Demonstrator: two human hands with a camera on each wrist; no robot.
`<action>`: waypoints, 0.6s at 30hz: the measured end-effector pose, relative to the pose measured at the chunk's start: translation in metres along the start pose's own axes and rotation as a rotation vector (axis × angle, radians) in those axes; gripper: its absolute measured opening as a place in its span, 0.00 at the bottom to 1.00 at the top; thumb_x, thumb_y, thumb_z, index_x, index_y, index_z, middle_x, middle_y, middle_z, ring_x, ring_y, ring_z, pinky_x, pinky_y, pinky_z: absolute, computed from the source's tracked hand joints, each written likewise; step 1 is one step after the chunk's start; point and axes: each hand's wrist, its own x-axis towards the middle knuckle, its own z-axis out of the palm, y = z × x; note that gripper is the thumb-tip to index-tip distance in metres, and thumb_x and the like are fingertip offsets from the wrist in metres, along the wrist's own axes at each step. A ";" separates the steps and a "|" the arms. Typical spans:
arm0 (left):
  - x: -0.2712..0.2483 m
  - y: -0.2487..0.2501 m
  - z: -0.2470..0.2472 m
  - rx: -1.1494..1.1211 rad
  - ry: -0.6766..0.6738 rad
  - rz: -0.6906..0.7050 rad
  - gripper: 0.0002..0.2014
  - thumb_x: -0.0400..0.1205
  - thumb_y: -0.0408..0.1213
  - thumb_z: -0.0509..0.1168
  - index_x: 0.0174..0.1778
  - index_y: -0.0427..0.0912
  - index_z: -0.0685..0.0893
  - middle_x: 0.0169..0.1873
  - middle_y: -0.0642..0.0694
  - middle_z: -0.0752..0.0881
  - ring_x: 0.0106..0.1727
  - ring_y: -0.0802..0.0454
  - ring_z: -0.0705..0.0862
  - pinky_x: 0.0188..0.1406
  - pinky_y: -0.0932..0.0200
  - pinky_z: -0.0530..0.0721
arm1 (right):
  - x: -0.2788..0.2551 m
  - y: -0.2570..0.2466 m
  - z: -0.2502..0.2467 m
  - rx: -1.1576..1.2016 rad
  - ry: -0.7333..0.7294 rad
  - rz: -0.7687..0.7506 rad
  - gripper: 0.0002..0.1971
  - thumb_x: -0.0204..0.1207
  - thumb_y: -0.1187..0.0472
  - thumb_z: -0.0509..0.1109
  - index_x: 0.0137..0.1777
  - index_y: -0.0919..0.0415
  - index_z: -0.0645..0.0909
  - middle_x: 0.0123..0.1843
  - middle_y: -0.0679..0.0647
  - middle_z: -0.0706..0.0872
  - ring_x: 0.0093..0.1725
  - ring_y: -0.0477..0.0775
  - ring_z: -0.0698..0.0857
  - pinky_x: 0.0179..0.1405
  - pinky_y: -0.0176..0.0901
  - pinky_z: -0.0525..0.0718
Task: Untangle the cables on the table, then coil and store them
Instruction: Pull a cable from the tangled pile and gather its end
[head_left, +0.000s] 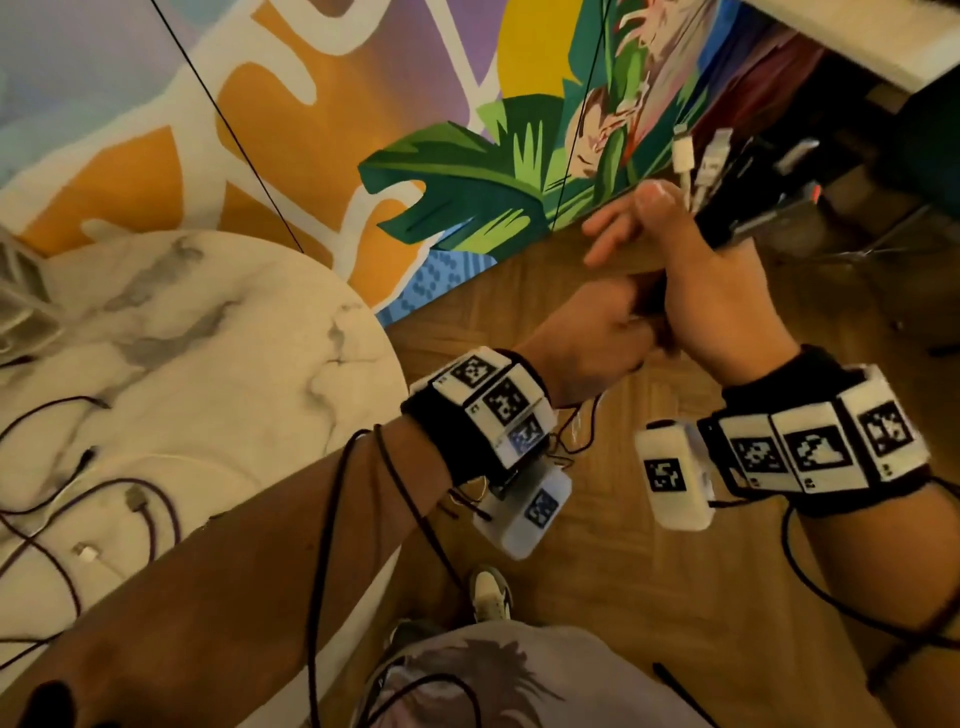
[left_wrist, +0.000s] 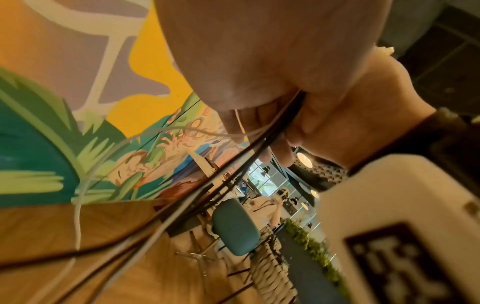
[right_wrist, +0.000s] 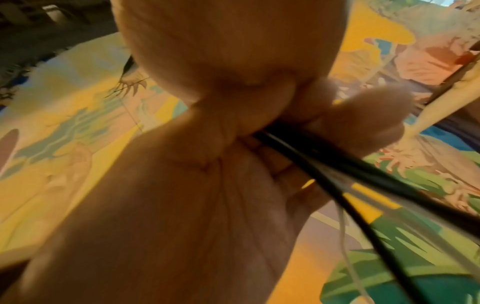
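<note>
- Both hands clasp one gathered bundle of thin black and white cables (head_left: 701, 197), held in the air off the table edge, toward two o'clock in the head view.
- Right hand (head_left: 727, 296) curls round the bundle, plug ends sticking up past its thumb; some fingers (head_left: 608, 228) stretch out straight toward nine o'clock.
- Left hand (head_left: 592, 343) sits just below it, touching it, fingers closed on the same strands; its wrist view shows black and white lines running out of the fist (left_wrist: 275, 131).
- Round white marble-patterned table (head_left: 218, 322) fills the nine o'clock side. More loose cables (head_left: 135, 499), dark purple and white, lie spread on it near seven o'clock, well apart from the hands.
- Step in hand, as a judgement: lining up plug ends so the gathered strands can be coiled. Next move likely calls for the left hand to slide down and loop the slack, keeping the ends pinched so none slips.
- Colourful leaf mural (head_left: 467, 171) and wooden floor (head_left: 623, 571) lie behind.
</note>
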 end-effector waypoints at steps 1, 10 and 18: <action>0.001 0.004 0.000 -0.132 0.040 -0.020 0.05 0.78 0.29 0.59 0.40 0.39 0.79 0.27 0.54 0.80 0.29 0.53 0.79 0.30 0.57 0.79 | 0.002 -0.002 0.000 0.037 -0.010 0.024 0.23 0.85 0.52 0.54 0.40 0.67 0.83 0.43 0.64 0.88 0.49 0.63 0.86 0.53 0.44 0.82; -0.006 0.028 -0.061 -0.304 0.244 -0.159 0.25 0.83 0.31 0.55 0.18 0.49 0.62 0.11 0.55 0.61 0.13 0.54 0.55 0.17 0.66 0.56 | -0.032 0.075 0.049 0.077 -0.457 0.345 0.17 0.74 0.55 0.73 0.28 0.56 0.72 0.22 0.48 0.73 0.23 0.53 0.70 0.26 0.44 0.69; -0.035 0.072 -0.117 0.757 0.424 0.183 0.21 0.79 0.42 0.58 0.20 0.54 0.61 0.14 0.56 0.61 0.17 0.59 0.63 0.19 0.68 0.57 | -0.076 0.202 0.029 -0.510 -0.320 0.805 0.23 0.81 0.52 0.66 0.24 0.57 0.69 0.23 0.52 0.71 0.24 0.52 0.69 0.27 0.45 0.65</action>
